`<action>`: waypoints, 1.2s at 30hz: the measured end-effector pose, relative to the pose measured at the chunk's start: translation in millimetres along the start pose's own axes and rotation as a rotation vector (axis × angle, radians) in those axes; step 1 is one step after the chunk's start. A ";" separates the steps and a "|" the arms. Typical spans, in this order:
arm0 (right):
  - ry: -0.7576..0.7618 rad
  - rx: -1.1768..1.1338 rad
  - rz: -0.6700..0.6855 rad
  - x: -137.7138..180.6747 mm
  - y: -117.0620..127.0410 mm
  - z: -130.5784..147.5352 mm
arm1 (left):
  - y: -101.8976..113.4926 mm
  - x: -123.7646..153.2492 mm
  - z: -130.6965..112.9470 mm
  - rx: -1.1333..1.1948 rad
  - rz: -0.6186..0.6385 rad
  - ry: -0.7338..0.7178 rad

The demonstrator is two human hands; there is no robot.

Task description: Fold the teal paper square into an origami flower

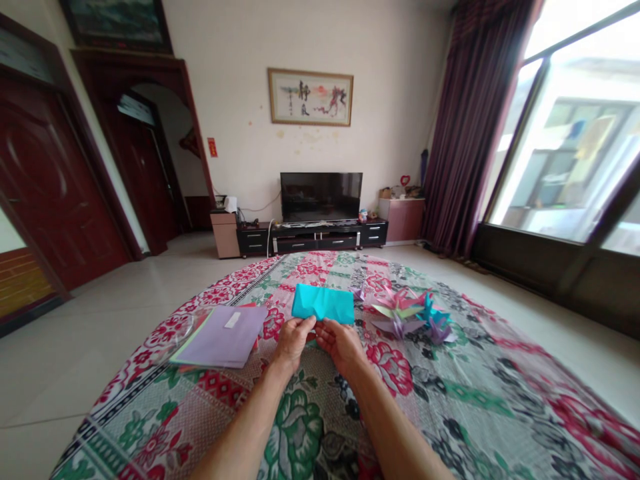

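A turquoise sheet of paper, folded into a rectangle with crease lines across it, is held up over the table in front of me. My left hand pinches its near edge left of the middle, thumb on top. Close beside it, my right hand grips the same edge, and the fingertips of both hands almost meet. The fingers under the paper are partly hidden. To the right lie several folded paper cranes in purple, pink, yellow-green and blue.
A stack of coloured paper, purple on top with a small white slip, lies at the left with clear plastic wrapping. A flowered cloth covers the round table. Beyond it stand a low cabinet and a television.
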State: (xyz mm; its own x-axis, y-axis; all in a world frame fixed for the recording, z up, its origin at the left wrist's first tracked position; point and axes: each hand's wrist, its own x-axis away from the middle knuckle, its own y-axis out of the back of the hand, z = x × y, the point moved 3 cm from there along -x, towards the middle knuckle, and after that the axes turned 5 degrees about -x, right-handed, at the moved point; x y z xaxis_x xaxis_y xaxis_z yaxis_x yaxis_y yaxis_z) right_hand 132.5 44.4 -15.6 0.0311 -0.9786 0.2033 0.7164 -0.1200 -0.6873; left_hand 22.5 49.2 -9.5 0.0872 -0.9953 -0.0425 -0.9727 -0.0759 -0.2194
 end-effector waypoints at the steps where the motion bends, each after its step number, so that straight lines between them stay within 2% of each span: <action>1: -0.001 -0.003 0.000 -0.1 0.2 0.0 | 0.2 -0.3 -0.1 -0.004 -0.015 0.008; 11: -0.013 -0.038 -0.011 1.1 0.6 2.5 | 5.0 1.5 -5.4 -0.032 -0.067 0.026; 19: -0.003 -0.082 0.057 -1.1 3.9 2.4 | 4.1 2.8 -8.9 -0.174 -0.001 -0.009; 21: 0.010 -0.079 0.035 -1.5 4.6 2.6 | 5.2 1.8 -11.4 -0.189 -0.009 -0.067; 26: 0.071 -0.014 -0.052 -0.6 5.0 5.4 | 16.9 -2.7 -26.2 -0.223 -0.132 -0.320; 32: 0.110 0.091 -0.025 2.2 4.3 8.1 | 26.4 -6.6 -39.3 -0.464 -0.112 -0.523; 36: 0.100 0.097 -0.029 2.0 4.9 8.3 | 29.2 -3.6 -44.2 -0.552 -0.142 -0.593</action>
State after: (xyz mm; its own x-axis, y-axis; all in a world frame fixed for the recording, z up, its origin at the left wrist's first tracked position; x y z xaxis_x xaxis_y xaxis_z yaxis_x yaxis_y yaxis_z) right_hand 141.8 43.2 -12.8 -0.0565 -0.9874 0.1478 0.7799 -0.1361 -0.6109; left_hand -15.8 47.8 27.3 0.1657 -0.7882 -0.5927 -0.8962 -0.3712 0.2431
